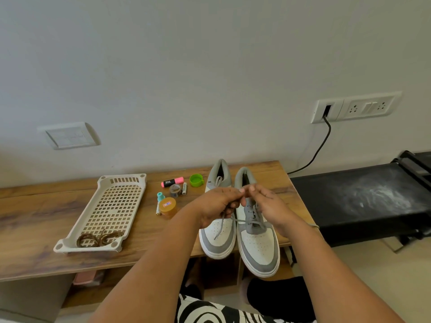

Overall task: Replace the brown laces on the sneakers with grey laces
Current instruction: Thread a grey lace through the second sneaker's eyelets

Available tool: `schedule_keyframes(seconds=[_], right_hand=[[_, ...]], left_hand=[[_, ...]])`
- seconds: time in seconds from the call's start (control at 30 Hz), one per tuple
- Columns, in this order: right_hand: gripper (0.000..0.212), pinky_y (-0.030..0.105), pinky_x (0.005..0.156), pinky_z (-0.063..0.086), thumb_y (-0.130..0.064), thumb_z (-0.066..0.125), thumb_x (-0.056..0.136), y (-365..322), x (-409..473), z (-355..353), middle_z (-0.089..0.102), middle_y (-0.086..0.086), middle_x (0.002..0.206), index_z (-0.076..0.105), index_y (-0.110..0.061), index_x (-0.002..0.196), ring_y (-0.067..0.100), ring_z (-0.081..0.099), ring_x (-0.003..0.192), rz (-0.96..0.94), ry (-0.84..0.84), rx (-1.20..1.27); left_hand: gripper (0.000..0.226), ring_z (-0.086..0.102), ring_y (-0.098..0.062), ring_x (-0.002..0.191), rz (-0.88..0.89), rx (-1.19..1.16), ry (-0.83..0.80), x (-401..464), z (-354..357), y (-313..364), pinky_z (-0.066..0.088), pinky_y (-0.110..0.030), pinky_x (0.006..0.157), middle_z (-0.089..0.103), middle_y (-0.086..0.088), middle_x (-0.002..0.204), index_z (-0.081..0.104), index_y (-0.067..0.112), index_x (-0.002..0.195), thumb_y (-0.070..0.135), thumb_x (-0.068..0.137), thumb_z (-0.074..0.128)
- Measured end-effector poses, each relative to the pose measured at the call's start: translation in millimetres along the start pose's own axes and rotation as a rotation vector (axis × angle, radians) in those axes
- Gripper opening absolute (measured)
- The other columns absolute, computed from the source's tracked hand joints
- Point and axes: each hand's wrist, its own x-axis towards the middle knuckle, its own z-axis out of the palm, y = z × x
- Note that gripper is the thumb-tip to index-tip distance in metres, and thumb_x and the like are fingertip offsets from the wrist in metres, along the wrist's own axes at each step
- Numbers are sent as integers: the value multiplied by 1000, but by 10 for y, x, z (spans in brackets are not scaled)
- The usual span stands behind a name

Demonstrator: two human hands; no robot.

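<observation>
Sneakers (238, 220), grey and white, stand side by side on the wooden worktop (35, 220) right of centre, both threaded with grey laces (242, 221). Left hand (219, 206) and right hand (268, 206) meet above them, fingers pinched on the lace ends. Brown laces (99, 238) lie coiled in the beige tray (112, 206) at lower left.

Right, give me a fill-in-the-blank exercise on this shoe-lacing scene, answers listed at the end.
1. The brown laces lie in the beige ____.
2. Both hands, left hand and right hand, hold a lace of ____ colour over the sneakers.
3. The small cap behind the pink highlighter is ____.

Missing words: basket; grey; green
</observation>
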Motion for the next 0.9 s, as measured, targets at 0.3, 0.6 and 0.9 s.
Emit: schedule_keyframes(seconds=[0.3, 0.6, 0.9], right_hand=[[33, 29, 76, 42, -39, 37, 104, -49, 17, -126, 59, -5, 98, 61, -17, 110, 16, 54, 97, 112, 211, -17], [39, 49, 94, 34, -37, 30, 105, 91, 60, -380, 42, 10, 129, 59, -14, 116, 32, 36, 119, 184, 818, -713], [33, 45, 106, 29, -37, 38, 103, 26, 30, -309, 40, -1, 142, 53, -36, 132, 24, 27, 134, -177, 431, -702]], left_hand=[[33, 33, -8, 54, 1, -30, 130, 86, 30, -51, 30, -22, 57, 44, 8, 61, 65, 17, 82, 35, 103, 46], [23, 49, -8, 65, 35, 2, 108, 100, -37, -106, 39, -24, 71, 67, 6, 79, 72, 14, 100, 20, 103, 50], [13, 68, -11, 63, 113, 0, 155, 97, 119, -113, 52, -19, 62, 75, -17, 95, 58, 4, 102, 10, 93, 65]])
